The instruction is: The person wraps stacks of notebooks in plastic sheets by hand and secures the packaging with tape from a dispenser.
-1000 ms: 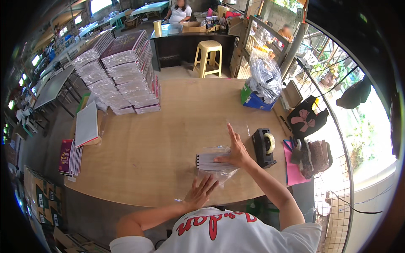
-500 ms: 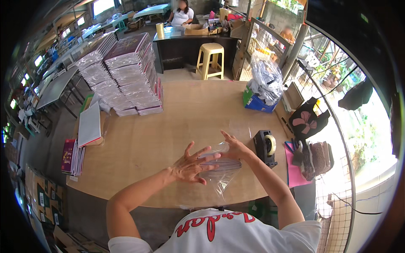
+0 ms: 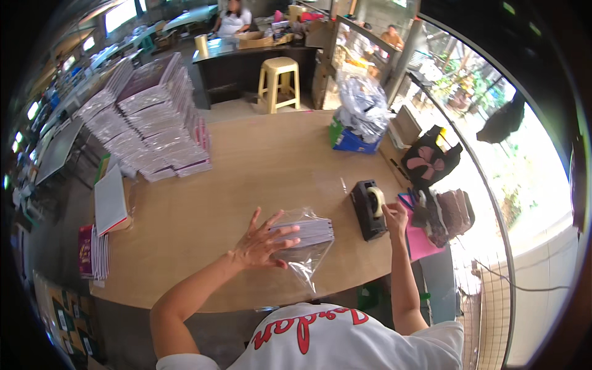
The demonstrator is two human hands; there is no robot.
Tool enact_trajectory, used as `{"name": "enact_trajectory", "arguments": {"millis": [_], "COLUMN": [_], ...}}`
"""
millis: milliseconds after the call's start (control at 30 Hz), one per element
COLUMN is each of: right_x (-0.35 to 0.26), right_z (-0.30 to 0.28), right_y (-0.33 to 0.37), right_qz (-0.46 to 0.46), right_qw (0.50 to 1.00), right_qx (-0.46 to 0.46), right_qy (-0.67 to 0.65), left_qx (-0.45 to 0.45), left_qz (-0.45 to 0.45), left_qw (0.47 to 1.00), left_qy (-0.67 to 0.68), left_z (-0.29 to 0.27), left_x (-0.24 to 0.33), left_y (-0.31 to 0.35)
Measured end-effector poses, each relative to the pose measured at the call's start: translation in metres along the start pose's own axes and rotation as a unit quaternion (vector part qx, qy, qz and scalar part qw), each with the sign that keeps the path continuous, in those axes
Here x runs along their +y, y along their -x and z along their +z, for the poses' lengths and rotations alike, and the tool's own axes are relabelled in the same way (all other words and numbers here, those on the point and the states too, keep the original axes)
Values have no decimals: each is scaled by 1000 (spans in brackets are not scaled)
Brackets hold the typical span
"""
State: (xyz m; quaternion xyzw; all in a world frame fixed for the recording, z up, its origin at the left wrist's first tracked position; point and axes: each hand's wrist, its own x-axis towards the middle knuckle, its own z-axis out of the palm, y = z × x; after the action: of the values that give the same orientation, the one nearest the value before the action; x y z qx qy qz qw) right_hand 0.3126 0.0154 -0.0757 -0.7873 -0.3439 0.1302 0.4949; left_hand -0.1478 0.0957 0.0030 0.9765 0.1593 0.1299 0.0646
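We press our left hand (image 3: 262,242), fingers spread flat and gripping nothing, on the left end of a bagged stack of booklets (image 3: 304,234) lying on the bench (image 3: 259,166), just left of the tape dispenser (image 3: 369,208). Our right hand (image 3: 395,217) touches the dispenser's near right side, fingers at the tape roll; we cannot tell whether they pinch any tape. Far left of the dispenser rise tall piles of wrapped booklets (image 3: 151,117). Behind it sits a blue box (image 3: 353,140) of plastic bags.
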Motion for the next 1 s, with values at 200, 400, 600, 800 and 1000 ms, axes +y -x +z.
{"name": "enact_trajectory", "arguments": {"millis": [200, 400, 600, 800, 1000], "right_x": [43, 39, 70, 69, -193], "right_z": [-30, -27, -1, 50, 55], "right_y": [-9, 8, 64, 117, 136], "right_qz": [253, 190, 395, 326, -103], "right_qw": [949, 970, 847, 730, 861], "right_qx": [-189, -150, -73, -130, -449], "right_qy": [0, 8, -348, -586, -217], "left_qx": [-22, -46, -23, -8, -49], "left_qz": [-19, -28, -25, -10, -31], "left_qw": [1000, 999, 999, 1000, 998], "left_qy": [6, 8, -6, 2, 12], "left_z": [-4, -13, -13, -9, -12], "left_x": [0, 1, 0, 4, 5], "left_y": [3, 0, 9, -4, 9]}}
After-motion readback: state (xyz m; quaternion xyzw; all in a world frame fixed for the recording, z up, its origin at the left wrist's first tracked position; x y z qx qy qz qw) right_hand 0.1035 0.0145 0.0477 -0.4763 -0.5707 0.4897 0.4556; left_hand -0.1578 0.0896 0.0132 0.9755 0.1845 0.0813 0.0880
